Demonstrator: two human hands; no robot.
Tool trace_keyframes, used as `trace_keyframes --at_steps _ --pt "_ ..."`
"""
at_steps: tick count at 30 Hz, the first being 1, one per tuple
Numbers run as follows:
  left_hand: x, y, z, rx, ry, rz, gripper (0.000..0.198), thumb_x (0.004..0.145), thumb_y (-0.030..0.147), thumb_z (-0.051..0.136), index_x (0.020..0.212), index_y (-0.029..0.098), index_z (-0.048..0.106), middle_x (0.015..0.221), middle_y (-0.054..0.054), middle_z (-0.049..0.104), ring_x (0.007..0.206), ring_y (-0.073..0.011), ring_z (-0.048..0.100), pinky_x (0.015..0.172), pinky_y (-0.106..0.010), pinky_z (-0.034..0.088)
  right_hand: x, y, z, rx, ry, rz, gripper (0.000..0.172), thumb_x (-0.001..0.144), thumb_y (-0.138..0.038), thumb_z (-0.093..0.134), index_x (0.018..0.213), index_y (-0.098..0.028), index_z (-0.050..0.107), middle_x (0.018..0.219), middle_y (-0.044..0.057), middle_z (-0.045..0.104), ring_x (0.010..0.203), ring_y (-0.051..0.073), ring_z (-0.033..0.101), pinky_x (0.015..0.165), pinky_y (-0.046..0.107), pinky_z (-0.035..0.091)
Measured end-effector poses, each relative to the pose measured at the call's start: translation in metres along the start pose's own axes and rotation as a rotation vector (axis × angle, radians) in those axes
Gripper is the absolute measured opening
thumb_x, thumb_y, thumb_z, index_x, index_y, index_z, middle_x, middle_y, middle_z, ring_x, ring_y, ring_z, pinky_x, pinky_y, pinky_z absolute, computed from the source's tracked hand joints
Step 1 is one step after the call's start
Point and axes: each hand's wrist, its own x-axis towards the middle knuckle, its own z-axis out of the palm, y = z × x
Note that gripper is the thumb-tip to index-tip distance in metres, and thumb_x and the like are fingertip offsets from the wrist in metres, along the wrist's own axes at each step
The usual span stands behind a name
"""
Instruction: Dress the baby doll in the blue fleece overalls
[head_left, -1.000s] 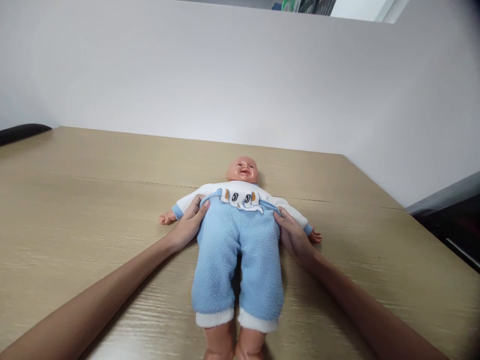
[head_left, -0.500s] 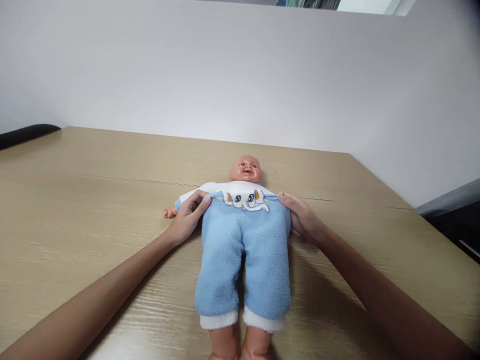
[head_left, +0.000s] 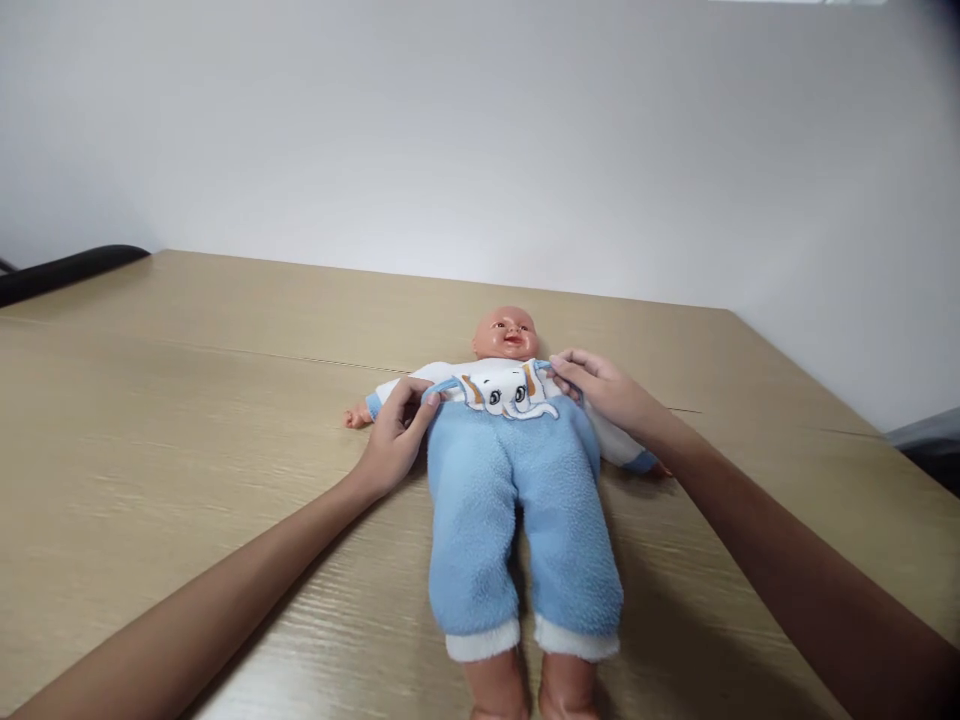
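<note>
A baby doll (head_left: 495, 330) lies on its back, head away from me. It wears a white top (head_left: 619, 440) with blue cuffs and fuzzy light-blue overalls (head_left: 476, 500) with white hems. On the bib is an elephant face (head_left: 510, 393). My left hand (head_left: 396, 432) is closed, thumb and fingers pinching the blue strap at the bib's left side. The other strap, at the bib's upper right near the doll's shoulder, is pinched by my right hand (head_left: 604, 388). The doll's feet run out of the frame at the bottom.
The doll rests on a wooden table (head_left: 225, 440) with a thin seam across it. A pale wall (head_left: 450, 140) stands behind the far edge. A black curved object (head_left: 75, 270) shows at the left edge, and something dark (head_left: 934, 445) at the right.
My right hand has moved up toward the doll's shoulder, drawing the strap and the bib's right side upward. The doll's arm on the right now shows. My left hand keeps its pinch.
</note>
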Motion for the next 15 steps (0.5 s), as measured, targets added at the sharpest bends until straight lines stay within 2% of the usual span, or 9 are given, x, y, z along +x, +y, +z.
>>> trace_keyframes --at_steps 4,6,9,11,13,15 --pt "-0.001 0.0 0.001 0.073 0.043 0.091 0.022 0.111 0.043 0.059 0.109 0.022 0.063 0.105 -0.005 0.066 0.101 -0.0199 0.063 0.091 -0.034 0.047 0.017 -0.027 0.025 -0.301 0.117 -0.119 0.029 0.101 -0.05 0.063 0.103 -0.022 0.071 0.101 0.006 0.077 0.09 0.024 0.067 0.081 0.036 0.05" --pt "-0.002 0.001 0.001 0.125 0.058 0.179 0.017 0.111 0.038 0.059 0.108 0.022 0.063 0.104 -0.005 0.066 0.099 -0.0191 0.063 0.09 -0.034 0.047 0.028 -0.044 0.041 -0.371 0.09 -0.241 0.022 0.102 -0.043 0.064 0.105 -0.022 0.07 0.109 0.008 0.077 0.098 0.025 0.069 0.088 0.038 0.053" --pt "-0.004 0.003 0.0 0.235 0.076 0.345 0.007 0.111 0.028 0.061 0.108 0.022 0.064 0.103 -0.003 0.066 0.098 -0.0172 0.06 0.091 -0.032 0.046 0.051 -0.064 0.067 -0.478 -0.138 -0.392 0.018 0.103 -0.033 0.065 0.112 -0.019 0.071 0.12 0.012 0.078 0.116 0.028 0.071 0.105 0.042 0.052" --pt "-0.005 0.005 -0.001 0.284 0.082 0.421 0.003 0.11 0.021 0.061 0.11 0.022 0.064 0.104 -0.003 0.066 0.099 -0.0163 0.059 0.092 -0.031 0.046 0.071 -0.072 0.084 -0.599 -0.338 -0.43 0.028 0.099 -0.028 0.07 0.124 -0.016 0.071 0.133 0.016 0.076 0.125 0.031 0.069 0.109 0.044 0.051" --pt "-0.005 0.007 -0.001 0.306 0.073 0.46 0.006 0.109 0.017 0.061 0.111 0.022 0.064 0.105 -0.003 0.066 0.099 -0.0156 0.059 0.091 -0.03 0.047 0.092 -0.075 0.101 -0.711 -0.52 -0.452 0.042 0.093 -0.023 0.076 0.133 -0.016 0.069 0.142 0.017 0.072 0.129 0.034 0.069 0.107 0.044 0.053" --pt "-0.006 0.008 -0.001 0.314 0.068 0.481 0.007 0.108 0.016 0.062 0.111 0.022 0.064 0.104 -0.002 0.065 0.098 -0.0151 0.059 0.089 -0.029 0.047 0.109 -0.075 0.118 -0.797 -0.683 -0.479 0.041 0.089 -0.02 0.077 0.13 -0.019 0.072 0.139 0.015 0.074 0.122 0.033 0.072 0.099 0.041 0.056"
